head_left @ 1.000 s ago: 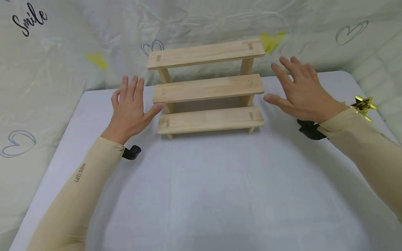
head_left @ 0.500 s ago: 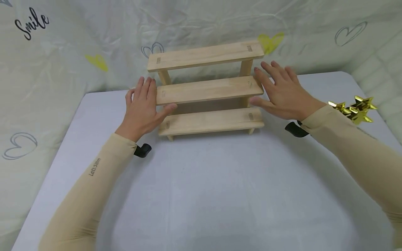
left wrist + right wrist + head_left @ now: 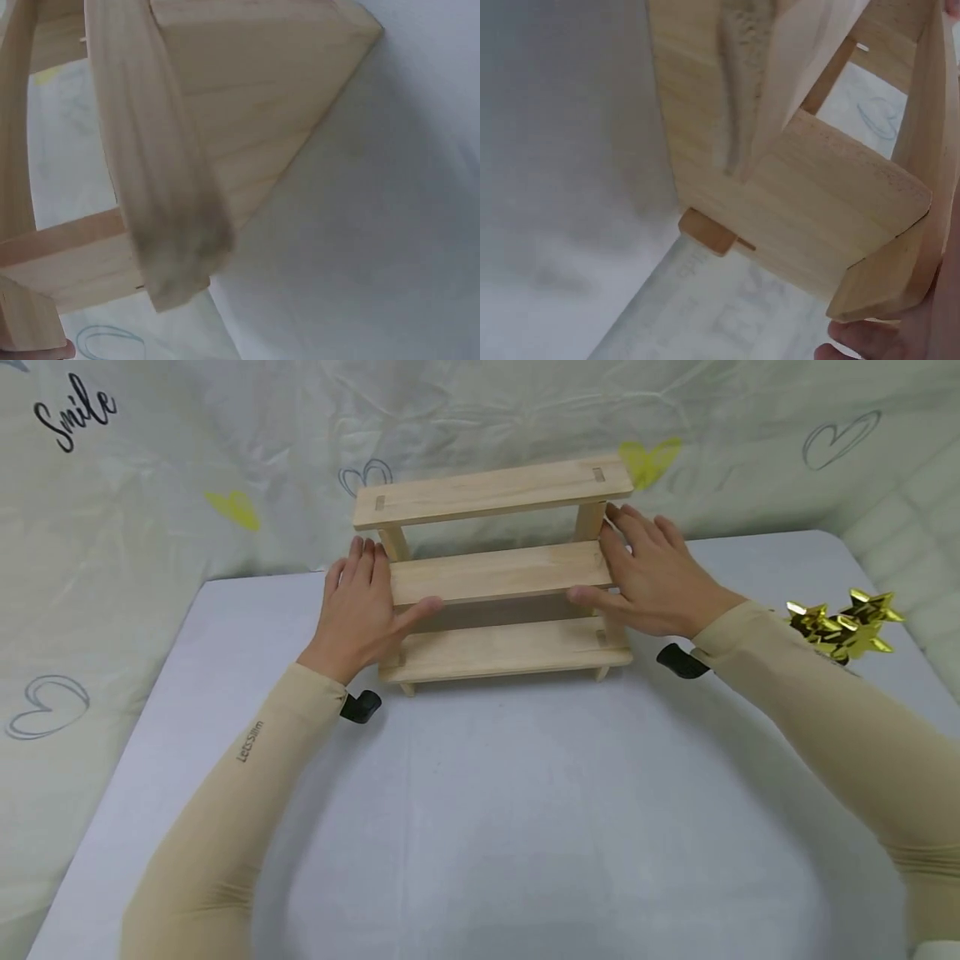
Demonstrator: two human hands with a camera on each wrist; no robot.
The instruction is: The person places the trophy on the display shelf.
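Observation:
A three-tier wooden shelf [image 3: 495,572] of pale boards stands upright near the table's back edge. My left hand [image 3: 355,606] lies at the left end of its middle board, fingers extended and thumb along the front edge. Opposite, my right hand [image 3: 652,572] rests at that board's right end, its thumb near the front edge. Both hands cover the board's ends. In the left wrist view the wooden shelf [image 3: 150,150] is close, with a sliver of finger at the bottom left. Fingertips [image 3: 866,337] appear beside the wooden shelf [image 3: 810,202] in the right wrist view.
Shiny gold star-shaped bows [image 3: 862,622] sit on the right side of the table, partly behind the right sleeve. A white cloth covers the table [image 3: 510,793]. Behind it hangs a pale backdrop [image 3: 480,410] with hearts and lettering.
Both hands have moved inward, from beside the wooden shelf to the ends of its middle board. More gold bows show as the right sleeve shifts. The shelf stays in place.

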